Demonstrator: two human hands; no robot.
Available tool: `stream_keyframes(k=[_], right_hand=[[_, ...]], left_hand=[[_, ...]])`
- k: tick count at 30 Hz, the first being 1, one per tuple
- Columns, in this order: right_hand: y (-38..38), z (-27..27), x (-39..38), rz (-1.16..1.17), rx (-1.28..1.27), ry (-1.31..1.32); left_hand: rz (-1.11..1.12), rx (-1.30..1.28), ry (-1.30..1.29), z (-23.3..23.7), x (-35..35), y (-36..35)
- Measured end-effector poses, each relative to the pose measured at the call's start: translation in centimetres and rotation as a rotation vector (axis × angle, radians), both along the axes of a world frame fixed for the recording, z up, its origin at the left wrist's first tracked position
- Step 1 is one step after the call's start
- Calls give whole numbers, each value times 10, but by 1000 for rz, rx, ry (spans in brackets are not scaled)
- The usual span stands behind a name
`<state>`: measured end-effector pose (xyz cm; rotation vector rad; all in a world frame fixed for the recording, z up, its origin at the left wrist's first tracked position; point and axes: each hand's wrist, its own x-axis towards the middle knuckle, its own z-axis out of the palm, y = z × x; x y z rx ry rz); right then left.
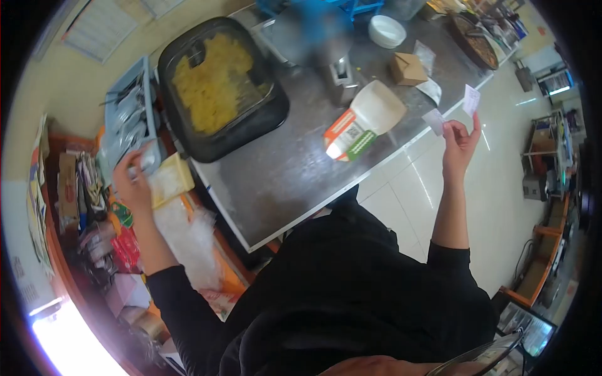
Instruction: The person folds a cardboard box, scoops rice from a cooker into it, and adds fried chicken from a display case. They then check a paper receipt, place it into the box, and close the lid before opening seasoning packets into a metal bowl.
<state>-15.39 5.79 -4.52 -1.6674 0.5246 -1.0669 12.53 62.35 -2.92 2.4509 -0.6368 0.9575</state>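
Observation:
Two small white paper slips, one upright (471,100) and one tilted (434,121), are held in the fingers of my right hand (461,143), out past the counter's edge. On the other side, my left hand (133,178) is at the near end of a blue basket (145,94) of wrapped items; its fingers are curled and blurred around something silvery I cannot make out. Beside it is a pale yellow container (179,178). An open takeaway box (379,111) with orange and green print lies on the metal counter (282,182).
A large black pan (276,119) of yellow food stands at the counter's back left. Farther back are a metal dispenser (342,78), a brown carton (407,69) and white bowls (387,31). Plastic bags (194,250) and packets fill the left shelf.

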Motion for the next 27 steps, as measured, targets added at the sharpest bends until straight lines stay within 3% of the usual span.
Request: stream_keyframes(k=[1,2,3,4,6,11,13,18,22,27], right_hand=[[-11,-2,0,-4,-7,15],[-23,-6,1,-3,-10,34],[-37,-9,3,-1,-10,58],[-53,-15,6,25,-25,67],[-88,-26,18,124,25,165],[-159,-14,76,237,363,354],[-193,-11,96,339,398,478],[-255,-26,141,495,271,770],[-268,-32,175,485,-32,1027],[-263,-58,196,504,-334,1134]], left_hand=[[-79,-46,85,2,-12,-49],[-301,-31,116,15,-27,-102],[-359,-26,261,1,-31,-137],[-436,95,227,3,-43,-178],[-569,42,447,-12,-60,-249],[-633,134,775,-44,-90,-382],[-625,153,785,-68,-92,-412],[-365,80,589,-89,-100,-433],[-91,-19,632,-102,-111,-406],[-35,46,681,-109,-122,-378]])
